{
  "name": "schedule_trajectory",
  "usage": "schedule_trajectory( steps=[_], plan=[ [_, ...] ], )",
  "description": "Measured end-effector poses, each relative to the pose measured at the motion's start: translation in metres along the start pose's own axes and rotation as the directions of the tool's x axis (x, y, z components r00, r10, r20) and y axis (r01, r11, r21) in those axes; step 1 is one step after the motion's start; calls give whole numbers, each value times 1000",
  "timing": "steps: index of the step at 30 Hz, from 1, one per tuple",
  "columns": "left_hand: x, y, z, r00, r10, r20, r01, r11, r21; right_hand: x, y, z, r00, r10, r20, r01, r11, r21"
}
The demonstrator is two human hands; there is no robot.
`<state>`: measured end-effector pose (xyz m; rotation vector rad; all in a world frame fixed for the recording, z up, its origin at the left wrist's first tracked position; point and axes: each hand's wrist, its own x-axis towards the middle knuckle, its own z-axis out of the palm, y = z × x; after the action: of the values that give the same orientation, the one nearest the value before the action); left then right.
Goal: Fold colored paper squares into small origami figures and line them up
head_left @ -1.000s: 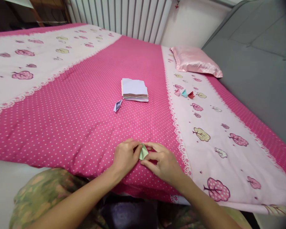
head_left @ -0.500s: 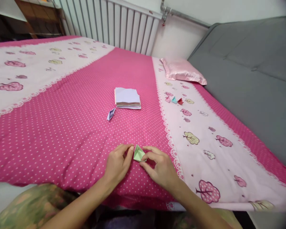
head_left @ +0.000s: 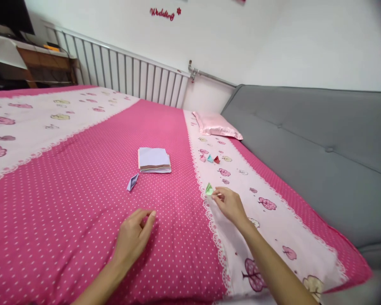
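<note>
My right hand [head_left: 229, 204] pinches a small light-green origami boat [head_left: 209, 189] by its lower right edge, over the lace border of the white bedspread band. My left hand [head_left: 135, 233] rests low over the pink dotted part, with nothing in it; its fingers are loosely bent and the thumb sits a little apart from them. Beyond the left hand lies a lilac folded-paper boat [head_left: 132, 182], just off the near left corner of a stack of square paper [head_left: 154, 159]. Past the right hand stand pink [head_left: 202, 158], light-blue [head_left: 210, 158] and red [head_left: 216, 159] folded-paper pieces in a row.
The bedspread [head_left: 92, 178] spreads across the bed. A pink satin pillow [head_left: 216, 125] lies at the far right, near the grey padded headboard [head_left: 305, 131]. Behind the bed runs a white radiator [head_left: 123, 70]. At the far left is a desk [head_left: 47, 59] with a monitor [head_left: 9, 15].
My right hand has carried the green paper boat forward and right, onto the white band. My left hand has let go of it and moved left. The view has tilted up.
</note>
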<state>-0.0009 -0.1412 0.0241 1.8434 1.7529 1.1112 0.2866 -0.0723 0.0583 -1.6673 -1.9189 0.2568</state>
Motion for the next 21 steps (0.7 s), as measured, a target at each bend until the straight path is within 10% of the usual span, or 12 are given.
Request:
schedule_trajectory(
  steps=[6, 14, 21],
  plan=[
    [40, 31, 11, 1000, 28, -1, -28, 1000, 5, 62, 63, -4, 987, 134, -93, -144, 984, -109],
    [120, 85, 88, 999, 37, -5, -37, 999, -35, 118, 117, 4, 926, 341, -160, -366, 914, -175],
    [130, 58, 150, 995, 66, 81, -66, 998, -7, 169, 151, 8, 880, 430, -200, -470, 849, -242]
  ],
)
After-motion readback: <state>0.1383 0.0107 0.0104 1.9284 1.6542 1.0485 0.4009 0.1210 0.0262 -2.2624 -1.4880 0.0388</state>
